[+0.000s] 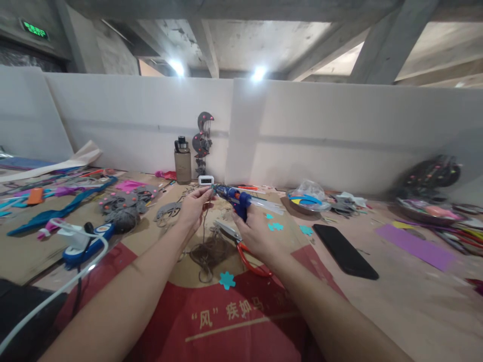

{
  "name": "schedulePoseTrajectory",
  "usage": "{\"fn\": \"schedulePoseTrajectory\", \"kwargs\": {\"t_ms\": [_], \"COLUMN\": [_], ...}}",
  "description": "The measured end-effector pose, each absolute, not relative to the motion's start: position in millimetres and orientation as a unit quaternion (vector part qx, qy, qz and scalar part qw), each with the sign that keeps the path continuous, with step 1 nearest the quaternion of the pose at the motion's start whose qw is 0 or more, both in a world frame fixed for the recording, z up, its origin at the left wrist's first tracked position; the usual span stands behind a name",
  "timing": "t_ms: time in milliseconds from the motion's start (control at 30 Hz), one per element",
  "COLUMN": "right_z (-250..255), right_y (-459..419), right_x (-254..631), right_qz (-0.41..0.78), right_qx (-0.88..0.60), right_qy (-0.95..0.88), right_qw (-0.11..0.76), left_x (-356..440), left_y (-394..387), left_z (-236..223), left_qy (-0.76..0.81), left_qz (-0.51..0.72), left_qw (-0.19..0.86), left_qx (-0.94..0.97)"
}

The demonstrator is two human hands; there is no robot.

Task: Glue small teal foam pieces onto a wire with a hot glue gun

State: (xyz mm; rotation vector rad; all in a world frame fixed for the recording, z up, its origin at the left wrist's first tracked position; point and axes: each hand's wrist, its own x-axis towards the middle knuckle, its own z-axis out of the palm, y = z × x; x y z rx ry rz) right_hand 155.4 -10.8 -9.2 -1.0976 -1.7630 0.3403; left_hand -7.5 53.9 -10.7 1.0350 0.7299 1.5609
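Note:
My right hand [251, 226] is wrapped round a blue glue gun [238, 200], with a clear glue stick [266, 205] out of its rear end. The gun's nozzle points left, at the fingertips of my left hand [196, 206]. Those fingers are pinched together on a strand of grey yarn [204, 226] that hangs down to a loose tangle [211, 254]. A tiny teal bit shows by the nozzle, too small to make out. Beneath my right hand lie scissors [247, 260] with red-orange handles. A teal paper flower shape [227, 280] rests on the red printed sheet [211, 332].
A black phone [345, 251] lies right, near more teal cutouts [275, 227]. Left are a blue power strip [88, 246] with a white cable, grey yarn [123, 219] and blue strips. Behind stand a bottle [183, 163], a small clock [206, 180] and a bowl [307, 203].

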Motion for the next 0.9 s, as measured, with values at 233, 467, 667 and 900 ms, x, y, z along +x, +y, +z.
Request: {"fn": "schedulePoseTrajectory", "kwargs": {"t_ms": [233, 467, 667, 900], "right_z": [-7.8, -7.0, -12.3, -13.5], "right_y": [-11.9, -13.0, -10.6, -10.7], "right_x": [155.0, 154.2, 154.5, 154.5], "right_qz": [0.154, 0.151, 0.15, 0.147], "right_qx": [-0.445, -0.448, -0.457, -0.466], "right_qy": [-0.726, -0.719, -0.719, -0.714], "right_qw": [0.501, 0.51, 0.502, 0.501], "left_x": [-6.5, -5.9, -5.9, -6.2], "left_y": [52.5, 51.6, 52.2, 51.9], "left_z": [-9.2, -9.0, -9.4, -10.0], "left_qy": [0.309, 0.31, 0.306, 0.302], "left_qz": [0.658, 0.661, 0.662, 0.662], "left_qw": [0.531, 0.533, 0.537, 0.535], "left_qx": [0.434, 0.428, 0.424, 0.429]}}
